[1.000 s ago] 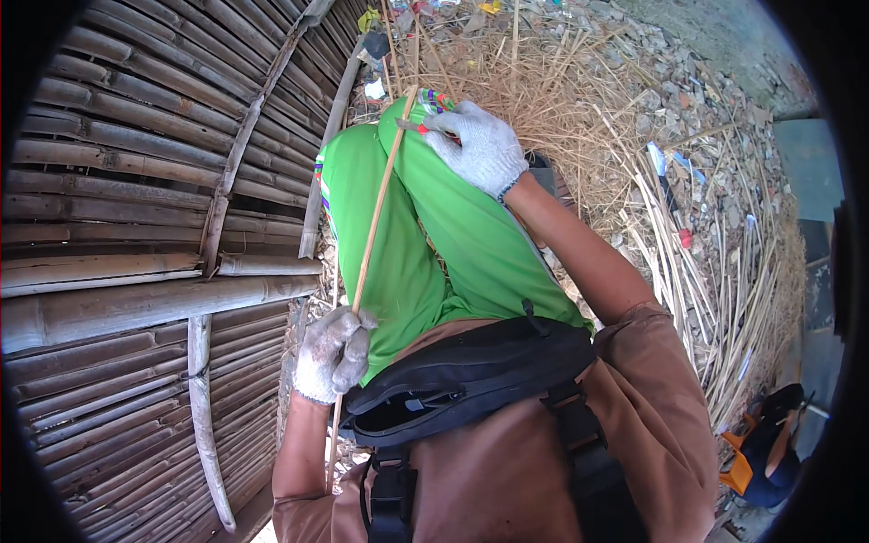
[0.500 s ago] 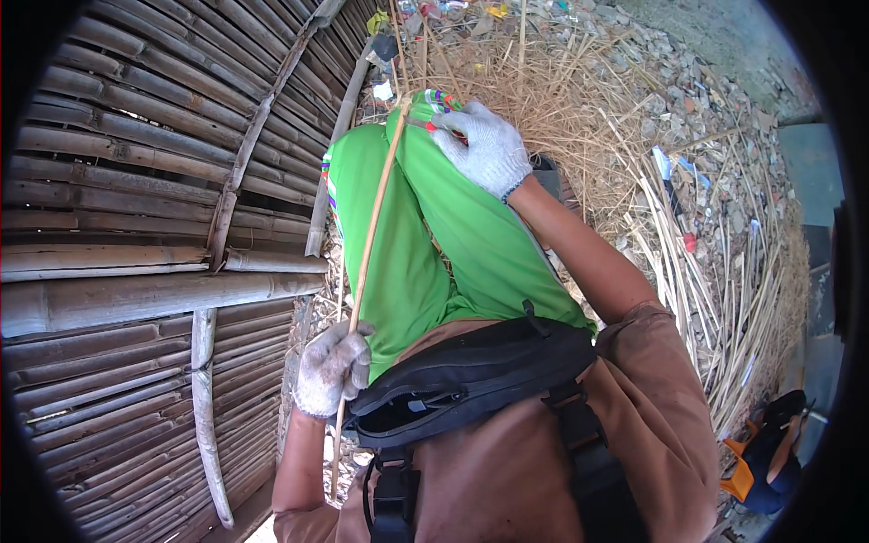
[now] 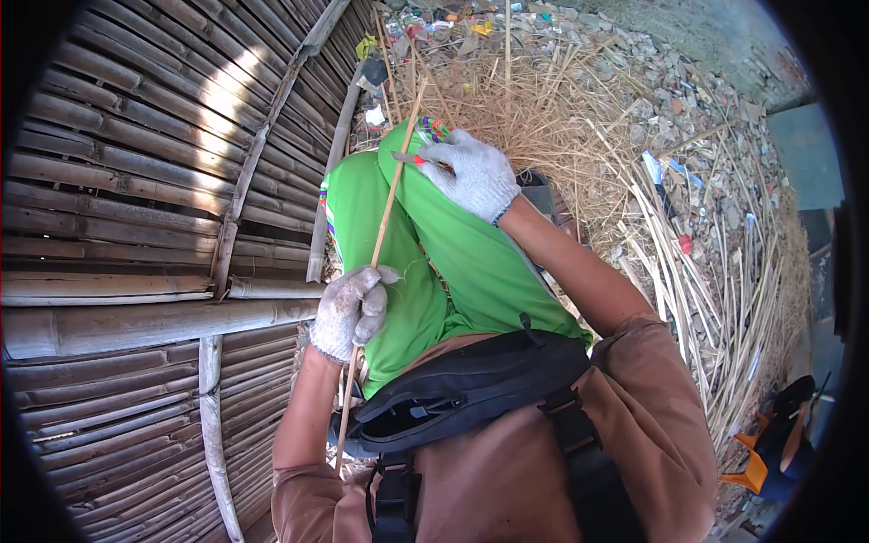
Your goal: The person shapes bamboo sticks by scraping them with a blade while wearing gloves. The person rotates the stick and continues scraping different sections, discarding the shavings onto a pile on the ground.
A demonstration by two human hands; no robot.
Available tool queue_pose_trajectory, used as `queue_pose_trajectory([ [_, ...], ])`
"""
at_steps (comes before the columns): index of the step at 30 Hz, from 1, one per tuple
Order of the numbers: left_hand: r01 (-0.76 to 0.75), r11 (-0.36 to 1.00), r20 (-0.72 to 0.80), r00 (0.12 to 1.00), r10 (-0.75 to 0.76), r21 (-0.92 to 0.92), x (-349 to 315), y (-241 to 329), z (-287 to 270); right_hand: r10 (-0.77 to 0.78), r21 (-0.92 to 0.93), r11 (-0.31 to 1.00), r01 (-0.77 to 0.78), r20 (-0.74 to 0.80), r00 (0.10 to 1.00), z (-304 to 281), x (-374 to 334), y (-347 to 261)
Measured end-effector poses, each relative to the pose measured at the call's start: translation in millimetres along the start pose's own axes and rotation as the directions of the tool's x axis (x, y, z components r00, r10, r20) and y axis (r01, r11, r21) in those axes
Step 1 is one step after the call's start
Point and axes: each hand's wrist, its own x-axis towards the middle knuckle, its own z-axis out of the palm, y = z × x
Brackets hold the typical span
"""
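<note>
A thin bamboo stick [image 3: 391,199] runs lengthwise over my legs, in green trousers [image 3: 480,271]. My left hand [image 3: 348,312], in a pale knitted glove, is closed around its nearer part, and the lower end passes down beside the waist bag. In my right hand [image 3: 475,172], also gloved, is a small knife [image 3: 407,157] with a red handle, most of it hidden by the fingers. Its short blade lies at the stick, below the far tip. A fine loose fibre [image 3: 418,270] shows by my left fingers.
A slatted bamboo wall [image 3: 118,172] rises close on my left. Straw-like shavings [image 3: 543,113] cover the rubble ahead, with a bundle of pale strips [image 3: 697,308] on the right. A black bag [image 3: 480,371] sits at my waist. A dark and orange object [image 3: 769,452] lies lower right.
My left hand has moved up and away from my waist with the stick. The knife has come slightly nearer, so more of the stick extends beyond it. Sunlight now falls on the wall.
</note>
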Motion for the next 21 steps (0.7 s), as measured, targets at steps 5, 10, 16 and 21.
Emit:
queue_pose_trajectory([
  [5, 0.031, 0.999, -0.039, 0.999, -0.032, -0.038, -30.2, -9.3, -5.5, 0.035, -0.006, 0.999, -0.035, -0.004, 0.999, 2.4, 1.2, 1.0],
  [10, 0.06, 0.993, -0.061, 0.996, -0.066, -0.099, -61.2, -18.9, -8.1, 0.028, -0.006, 1.0, -0.028, -0.001, 1.0, 3.6, 1.8, -0.5],
  [16, 0.072, 0.972, -0.026, 0.996, -0.08, -0.223, -93.9, -36.7, -15.2, 0.032, 0.015, 0.999, -0.032, -0.024, 0.999, 3.6, 2.1, 0.9],
  [21, 0.024, 0.972, -0.046, 0.998, -0.035, -0.232, -116.8, -59.0, -30.5, 0.058, 0.009, 0.998, -0.058, 0.001, 0.998, -1.5, 9.0, -4.4],
])
